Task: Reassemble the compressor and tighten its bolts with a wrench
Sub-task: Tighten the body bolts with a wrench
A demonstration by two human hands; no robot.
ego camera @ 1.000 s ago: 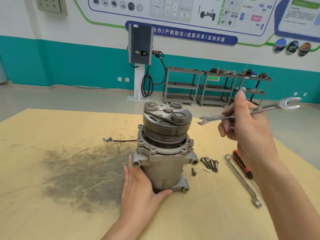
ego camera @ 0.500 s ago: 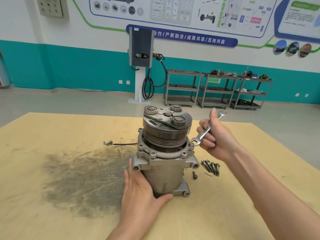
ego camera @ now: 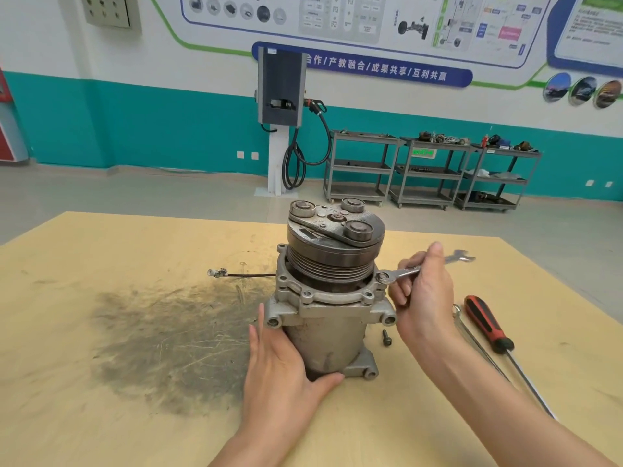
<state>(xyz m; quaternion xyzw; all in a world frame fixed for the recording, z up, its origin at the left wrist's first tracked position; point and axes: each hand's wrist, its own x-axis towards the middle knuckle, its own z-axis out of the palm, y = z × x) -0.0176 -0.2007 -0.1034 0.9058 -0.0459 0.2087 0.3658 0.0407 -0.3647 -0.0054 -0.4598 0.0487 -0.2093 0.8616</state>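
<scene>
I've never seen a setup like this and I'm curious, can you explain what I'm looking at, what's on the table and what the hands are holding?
This is one view from a camera worn on a person's head, looking down at their hands; there is no robot. On the table stands a compressor, upright. The left hand steadies its body. The right hand holds a wrench, its ring end on a bolt at the compressor's rim. Beside it lie a loose bolt, a second wrench and a screwdriver. A dark smudge stains the table.
</scene>
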